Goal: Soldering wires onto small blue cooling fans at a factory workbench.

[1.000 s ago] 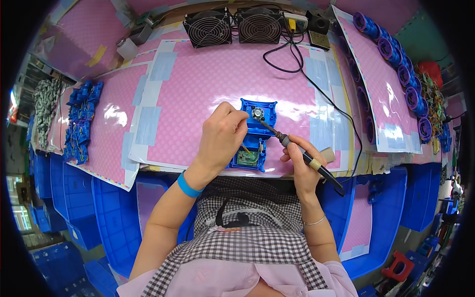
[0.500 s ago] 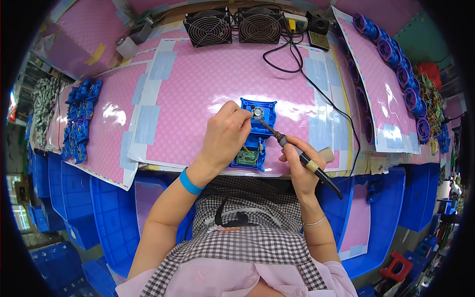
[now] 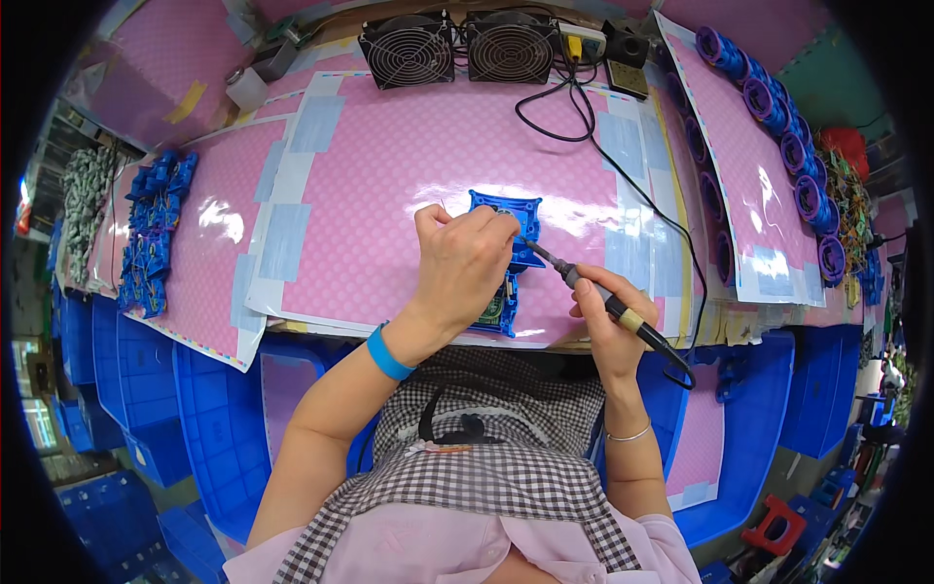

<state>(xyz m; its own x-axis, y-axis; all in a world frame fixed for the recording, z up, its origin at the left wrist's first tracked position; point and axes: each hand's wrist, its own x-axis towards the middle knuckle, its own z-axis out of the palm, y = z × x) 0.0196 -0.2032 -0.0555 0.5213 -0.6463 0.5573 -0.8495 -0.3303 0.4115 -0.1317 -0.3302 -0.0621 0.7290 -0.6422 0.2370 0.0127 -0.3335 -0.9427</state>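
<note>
My left hand [image 3: 467,263], a blue band at its wrist, is closed in a pinch over the upper half of a blue plastic casing [image 3: 529,216]. Whatever its fingertips hold is hidden, and the hand covers most of the round metallic part inside. Toward me lies the casing's other half, with a green circuit board [image 3: 496,313] partly behind my left hand. My right hand [image 3: 613,321] is wrapped round a soldering iron [image 3: 562,269] like a pen. The iron's tip points left and away, beside the casing's right edge near my left fingertips; whether it touches anything I cannot tell.
Two black fans [image 3: 409,54] stand at the bench's back, beside a soldering iron stand [image 3: 626,78]. The iron's black cord [image 3: 637,180] crosses the right side. Blue casings [image 3: 151,234] are piled left; purple-rimmed blue parts [image 3: 793,151] line the right. Blue bins [image 3: 219,438] sit below the front edge.
My left hand has moved right and now covers the round part and more of the circuit board. My right hand has shifted slightly right, drawing the iron's tip back to the casing's edge.
</note>
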